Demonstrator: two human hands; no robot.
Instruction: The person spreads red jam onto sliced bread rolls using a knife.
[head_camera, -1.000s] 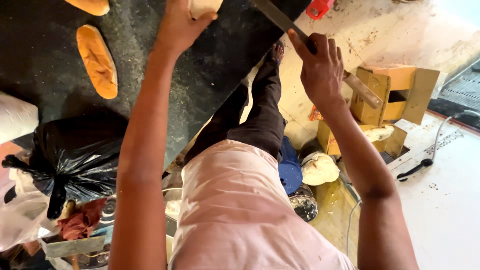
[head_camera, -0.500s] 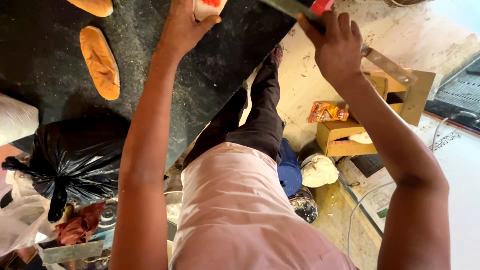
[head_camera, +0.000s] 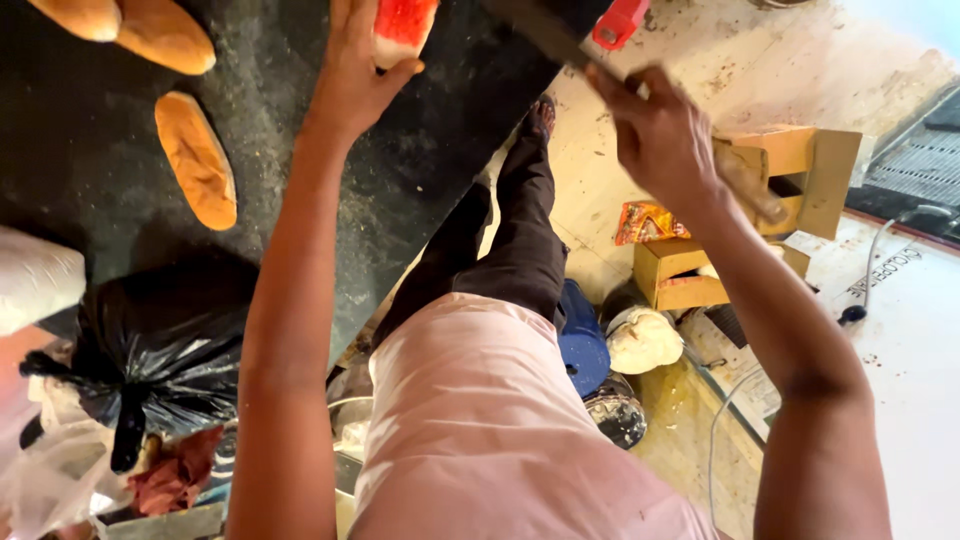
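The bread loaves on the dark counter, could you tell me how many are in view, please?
3: one whole loaf lies left of the left hand; two more sit at the top-left edge, cropped. Others may lie beyond the frame.

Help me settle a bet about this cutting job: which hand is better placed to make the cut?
Probably the right hand: it grips the knife beside the watermelon piece, which the left hand steadies.

A red watermelon piece (head_camera: 402, 22), golden-brown bread rolls (head_camera: 196, 158), black counter (head_camera: 420, 160), black bag (head_camera: 160, 350), pink shirt (head_camera: 500, 430).
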